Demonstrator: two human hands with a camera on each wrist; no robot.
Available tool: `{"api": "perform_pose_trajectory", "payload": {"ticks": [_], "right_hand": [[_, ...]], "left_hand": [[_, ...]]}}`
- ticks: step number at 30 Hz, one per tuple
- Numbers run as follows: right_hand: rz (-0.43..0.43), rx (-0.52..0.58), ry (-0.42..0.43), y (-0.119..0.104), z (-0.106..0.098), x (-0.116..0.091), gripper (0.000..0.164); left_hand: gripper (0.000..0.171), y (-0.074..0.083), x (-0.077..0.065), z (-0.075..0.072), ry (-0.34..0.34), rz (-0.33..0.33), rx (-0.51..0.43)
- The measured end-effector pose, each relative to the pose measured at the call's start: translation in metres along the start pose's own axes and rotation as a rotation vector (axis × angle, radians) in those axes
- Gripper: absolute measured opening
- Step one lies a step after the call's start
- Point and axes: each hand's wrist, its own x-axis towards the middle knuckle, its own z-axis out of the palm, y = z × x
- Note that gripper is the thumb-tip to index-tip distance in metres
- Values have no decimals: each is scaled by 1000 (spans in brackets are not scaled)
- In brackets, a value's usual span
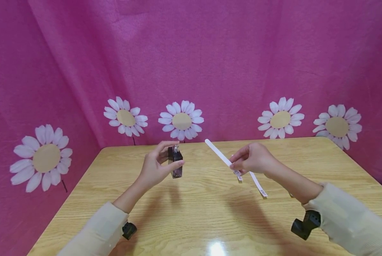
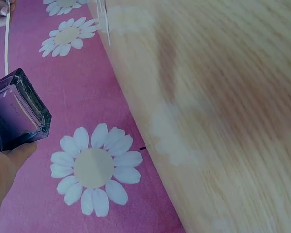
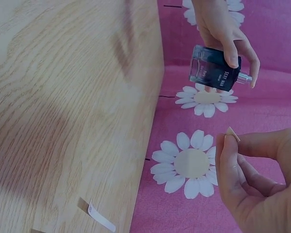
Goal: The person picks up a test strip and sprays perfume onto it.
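Note:
My left hand (image 1: 155,165) grips a dark glass perfume bottle (image 1: 177,168) above the table, with the index finger over its silver spray nozzle (image 3: 244,77). The thumb lies along the bottle's side. In the right wrist view the bottle carries white lettering and its cap is off; the left wrist view shows its clear, thick base (image 2: 26,124). To the right, my right hand (image 1: 256,160) pinches a white paper test strip (image 1: 218,153) near its printed end. The strip's rounded end points up and left, toward the bottle but apart from it.
On the wooden table (image 1: 191,220), below and beside the right hand, lie more white paper strips, one of them a printed strip (image 1: 258,185). A pink cloth (image 1: 210,71) with daisies hangs behind the table's back edge and at both sides.

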Motion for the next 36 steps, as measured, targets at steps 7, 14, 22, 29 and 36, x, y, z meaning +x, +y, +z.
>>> {"api": "perform_pose_trajectory", "payload": {"ticks": [7,14,22,29,36], "right_hand": [[8,-10,-9,1,0,0,23],[-4,0,-10,2,-1,1,25],[-9,35,0,16,-4,0,28],[29,57,-18,37,-9,4,32],[63,76,4,60,-22,6,37]], "left_hand": [[50,0,-1,3,15,21,-11],[56,-3,1,-1,33,-9,-27],[58,-6,-4,-7,51,-30,-33],[56,-10,-8,-15,40,-99,-44],[57,-12,-11,-21,37,-85,-59]]}}
